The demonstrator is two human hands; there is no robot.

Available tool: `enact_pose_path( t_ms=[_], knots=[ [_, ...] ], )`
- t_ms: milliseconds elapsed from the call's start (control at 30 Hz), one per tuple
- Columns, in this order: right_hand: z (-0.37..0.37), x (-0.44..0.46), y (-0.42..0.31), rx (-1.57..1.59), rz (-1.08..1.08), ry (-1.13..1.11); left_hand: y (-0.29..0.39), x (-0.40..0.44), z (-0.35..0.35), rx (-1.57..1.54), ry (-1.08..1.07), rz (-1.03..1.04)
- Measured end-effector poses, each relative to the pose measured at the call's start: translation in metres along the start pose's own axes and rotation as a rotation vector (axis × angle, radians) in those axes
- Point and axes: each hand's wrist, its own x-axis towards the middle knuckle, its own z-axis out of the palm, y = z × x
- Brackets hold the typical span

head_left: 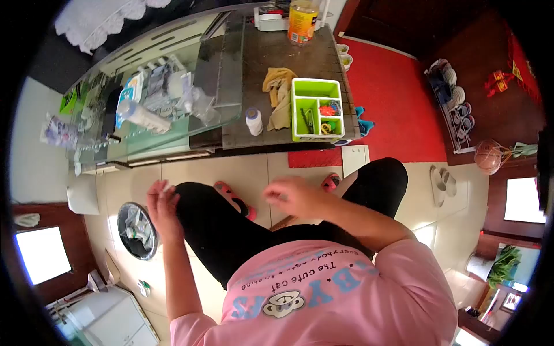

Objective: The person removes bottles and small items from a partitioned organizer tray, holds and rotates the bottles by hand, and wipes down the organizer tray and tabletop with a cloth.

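Clear glass [224,69] covers the left part of the dark worktop [248,81]; a white bottle [144,117] and crumpled clear plastic [202,106] show there. Below, on the pale tiled floor [190,168], stands a round, dark-rimmed waste bin [120,222] with white and clear waste inside.

Just beside the bin in this view, the left hand [163,209] is raised near the left knee, palm partly turned inward, its fingers bent; a small white piece [166,187] shows at the fingertips, pinched there as far as can be seen.

On the worktop's bare dark part, a small white bottle [254,122] stands upright near the front edge, and a rumpled tan cloth [279,99] lies between it and the organizer. The right hand [291,196] hovers over the lap, apart from the worktop, fingers loosely curled and blurred; whether it pinches anything, I cannot tell.

A bottle with an orange label [302,24] is at the worktop's far end. Nearer, the green-and-white organizer [316,99] holds dark slender items in its tall left compartment and a red-and-blue item [330,108] in a small right one. Further right come a red mat [398,104], grey slippers [443,183], a shoe rack [453,109] and a basketball [489,157].
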Motion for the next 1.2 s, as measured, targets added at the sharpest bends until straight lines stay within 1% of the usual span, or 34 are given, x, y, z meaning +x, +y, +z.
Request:
enact_pose_path(
  t_ms=[67,100,133,167,233,267,300,333,367,400,433,467,500,567,600,667,733,800,833,900,933,967,1000,1033,1067,1100,1167,1200],
  knots=[
    [-0.039,0.004,0.034,-0.175,-0.028,0.261,0.01,-0.02,0.041,-0.041,-0.175,-0.055],
    [-0.062,0.006,0.047,-0.073,0.175,0.379,0.011,-0.029,0.059,-0.041,-0.244,-0.121],
    [-0.09,0.012,0.082,-0.184,0.052,0.544,0.008,-0.036,0.073,-0.044,-0.347,-0.187],
    [-0.124,0.017,0.093,-0.202,0.216,0.589,0.008,-0.047,0.092,-0.052,-0.379,-0.268],
    [-0.179,0.031,0.15,-0.421,0.224,0.69,-0.011,-0.058,0.118,-0.023,-0.543,-0.468],
    [-0.196,0.044,0.172,-0.419,0.222,0.693,-0.028,-0.062,0.125,-0.004,-0.615,-0.592],
    [-0.212,0.055,0.191,-0.466,0.158,0.7,-0.043,-0.067,0.136,0.019,-0.674,-0.669],
    [-0.223,0.064,0.205,-0.512,0.097,0.704,-0.047,-0.072,0.151,0.064,-0.744,-0.711],
    [-0.232,0.072,0.218,-0.514,0.099,0.711,-0.05,-0.076,0.166,0.108,-0.817,-0.75],
    [-0.238,0.082,0.227,-0.474,0.214,0.509,-0.059,-0.078,0.179,0.109,-0.822,-0.746],
    [-0.242,0.091,0.229,-0.429,0.326,0.304,-0.07,-0.079,0.189,0.115,-0.896,-0.771],
    [-0.241,0.096,0.231,-0.441,0.347,0.285,-0.077,-0.081,0.197,0.12,-0.967,-0.797],
    [-0.242,0.097,0.227,-0.443,0.346,0.287,-0.08,-0.081,0.206,0.119,-0.968,-0.795],
    [-0.245,0.096,0.221,-0.623,0.304,0.234,-0.083,-0.076,0.223,0.162,-1.006,-0.804],
    [-0.243,0.089,0.208,-0.604,0.374,0.246,-0.086,-0.071,0.23,0.163,-1.009,-0.804],
    [-0.24,0.065,0.204,-0.626,0.355,0.292,-0.09,-0.064,0.244,0.135,-0.977,-0.868],
    [-0.238,0.033,0.206,-0.654,0.344,0.341,-0.084,-0.06,0.255,0.102,-0.973,-0.881],
    [-0.234,-0.001,0.209,-0.61,0.257,0.515,-0.083,-0.061,0.262,0.071,-0.974,-0.898],
    [-0.228,-0.016,0.206,-0.615,0.269,0.522,-0.084,-0.063,0.266,0.029,-0.97,-0.927],
    [-0.221,-0.041,0.2,-0.457,0.323,0.699,-0.088,-0.068,0.276,-0.008,-0.98,-0.959],
    [-0.215,-0.051,0.211,-0.483,0.287,0.753,-0.091,-0.07,0.281,-0.02,-0.983,-0.942],
    [-0.209,-0.059,0.221,-0.487,0.295,0.761,-0.094,-0.072,0.287,-0.032,-0.985,-0.922],
    [-0.2,-0.064,0.228,-0.326,0.376,0.833,-0.097,-0.072,0.293,-0.03,-0.993,-0.925],
    [-0.192,-0.065,0.218,-0.161,0.452,0.899,-0.098,-0.071,0.3,-0.025,-0.971,-0.908],
    [-0.184,-0.069,0.207,0.126,0.531,0.914,-0.099,-0.068,0.306,-0.02,-0.947,-0.888],
    [-0.173,-0.07,0.208,0.13,0.528,0.916,-0.099,-0.066,0.311,-0.016,-0.946,-0.885],
    [-0.15,-0.072,0.221,0.244,0.609,0.912,-0.097,-0.064,0.32,-0.035,-0.894,-0.867],
    [-0.137,-0.069,0.218,0.335,0.605,0.919,-0.095,-0.063,0.324,-0.034,-0.892,-0.865]
  ],
)
